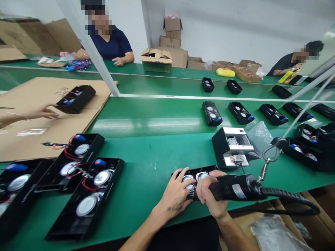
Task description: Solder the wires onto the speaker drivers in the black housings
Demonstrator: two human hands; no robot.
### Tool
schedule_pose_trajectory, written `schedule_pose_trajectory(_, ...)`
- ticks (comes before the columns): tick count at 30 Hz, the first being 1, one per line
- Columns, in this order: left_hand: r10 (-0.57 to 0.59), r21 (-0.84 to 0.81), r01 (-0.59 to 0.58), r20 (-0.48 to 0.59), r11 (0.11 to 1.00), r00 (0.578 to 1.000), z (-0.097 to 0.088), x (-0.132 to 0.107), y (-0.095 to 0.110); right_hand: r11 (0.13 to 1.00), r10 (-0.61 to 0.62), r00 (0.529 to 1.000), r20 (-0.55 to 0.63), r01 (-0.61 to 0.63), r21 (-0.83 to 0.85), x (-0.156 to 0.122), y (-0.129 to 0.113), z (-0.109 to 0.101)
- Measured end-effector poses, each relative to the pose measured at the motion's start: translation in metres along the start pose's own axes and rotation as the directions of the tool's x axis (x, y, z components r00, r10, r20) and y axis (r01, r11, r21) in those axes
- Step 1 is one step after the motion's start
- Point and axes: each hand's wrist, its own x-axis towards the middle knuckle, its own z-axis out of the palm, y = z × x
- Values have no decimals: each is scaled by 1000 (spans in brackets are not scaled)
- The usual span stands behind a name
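My left hand [177,192] lies over a black speaker housing [203,172] at the near edge of the green bench, fingers spread and pressing on its round silver speaker cones. My right hand [209,197] is wrapped round the black barrel of an electric screwdriver [237,188], its tip hidden between my hands over the housing. The tool hangs from a hook and cord [269,157], and its cable [293,202] loops off to the right. Just beyond stands a black and silver fixture box [231,146].
Three open speaker housings with red wires [86,188] lie at the left front. More housings [211,113] ride the green belt [157,118] behind. Another person's hand [43,112] reaches to a housing on cardboard [75,98]. Two people sit across, by cartons [156,59].
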Motion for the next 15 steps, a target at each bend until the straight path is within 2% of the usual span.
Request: schedule_pose_trajectory(15, -1, -10, 2, 15, 1000, 1000, 2, -1, 0, 1000, 31, 999, -9, -31, 0, -5, 0, -2)
